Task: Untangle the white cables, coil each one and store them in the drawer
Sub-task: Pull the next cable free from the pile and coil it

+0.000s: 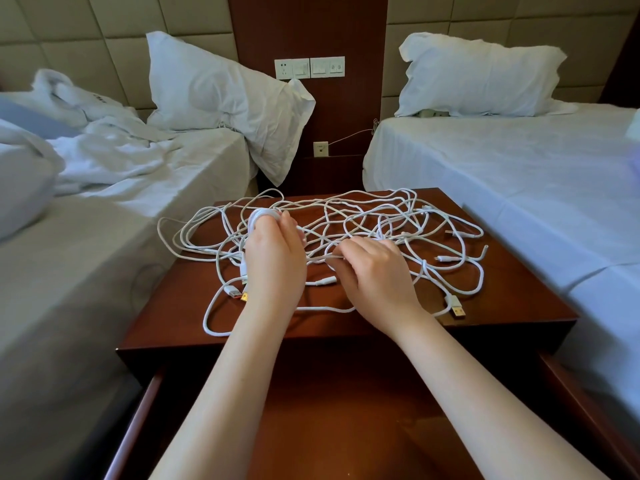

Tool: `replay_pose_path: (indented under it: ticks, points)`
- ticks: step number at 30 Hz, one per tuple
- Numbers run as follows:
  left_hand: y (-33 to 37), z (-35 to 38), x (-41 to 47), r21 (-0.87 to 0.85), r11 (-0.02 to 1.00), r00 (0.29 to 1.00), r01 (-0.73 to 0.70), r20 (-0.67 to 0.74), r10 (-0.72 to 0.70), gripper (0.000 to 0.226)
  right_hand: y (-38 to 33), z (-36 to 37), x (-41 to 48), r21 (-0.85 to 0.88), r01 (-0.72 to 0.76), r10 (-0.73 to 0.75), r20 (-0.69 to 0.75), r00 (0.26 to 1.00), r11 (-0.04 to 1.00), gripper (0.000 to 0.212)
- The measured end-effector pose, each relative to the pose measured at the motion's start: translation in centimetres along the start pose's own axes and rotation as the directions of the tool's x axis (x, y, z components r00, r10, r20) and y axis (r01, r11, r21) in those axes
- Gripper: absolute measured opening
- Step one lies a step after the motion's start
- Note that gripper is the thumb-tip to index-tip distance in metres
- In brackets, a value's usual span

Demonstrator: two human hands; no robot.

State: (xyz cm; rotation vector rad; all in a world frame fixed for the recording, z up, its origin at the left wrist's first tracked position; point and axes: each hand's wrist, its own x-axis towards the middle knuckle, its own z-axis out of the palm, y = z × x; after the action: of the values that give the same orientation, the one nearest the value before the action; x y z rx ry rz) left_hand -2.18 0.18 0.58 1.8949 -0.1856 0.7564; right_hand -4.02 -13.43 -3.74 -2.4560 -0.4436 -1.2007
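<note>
On nightstand (519,299), white cables (381,216) tangled beneath hands, left hand (275,261) gripping coil (259,216), right hand (375,271) pinching strand (323,259)

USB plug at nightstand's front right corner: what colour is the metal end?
Gold. The body of the USB plug is white. Best seen in the head view.

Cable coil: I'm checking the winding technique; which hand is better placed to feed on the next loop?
Right, probably. The left hand grips the coil, while the right hand pinches a loose strand beside it.
</note>
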Motion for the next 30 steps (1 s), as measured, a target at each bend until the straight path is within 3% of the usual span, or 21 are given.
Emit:
replay_pose_path:
  ticks: [8,14,18,20,23,26,28,30]
  points:
    - [0.0,-0.6,0.0,0.310,0.949,0.979,-0.056,0.201,-0.008,0.030,0.3,-0.2,0.1,-0.052,0.018,-0.026,-0.154,0.988,0.998,0.020]
    - [0.0,-0.9,0.3,0.271,0.962,0.909,0.030,0.393,-0.139,0.040,0.4,-0.4,0.1,-0.084,0.007,-0.027,-0.234,0.972,0.996,0.023]
    - [0.6,-0.6,-0.2,0.188,0.981,0.845,0.039,0.518,-0.133,0.045,0.7,-0.5,0.1,-0.079,-0.024,0.002,-0.267,0.964,0.997,0.018]
    - [1.1,-0.8,-0.3,0.112,0.988,0.775,0.110,0.613,-0.156,0.048,0.7,-0.6,0.1,-0.035,-0.042,0.032,-0.254,0.967,0.998,0.019]
    - [1.6,-1.6,-0.3,0.039,0.954,0.583,0.298,0.784,-0.214,0.041,0.6,-0.8,0.0,0.073,-0.074,0.089,-0.230,0.969,0.995,0.026]
    - [1.8,-2.2,-0.3,0.031,0.931,0.414,0.364,0.890,-0.191,0.033,0.6,-0.8,0.0,0.160,-0.104,0.136,-0.203,0.970,0.982,0.028]
    - [1.8,-2.4,-0.2,-0.028,0.925,0.347,0.380,0.931,-0.114,0.042,0.6,-0.9,0.0,0.173,-0.111,0.140,-0.169,0.976,0.979,0.029]
    - [1.7,-2.5,-0.1,-0.118,0.908,0.330,0.402,0.944,-0.023,0.045,0.7,-1.0,0.0,0.215,-0.149,0.176,-0.112,0.978,0.965,0.029]
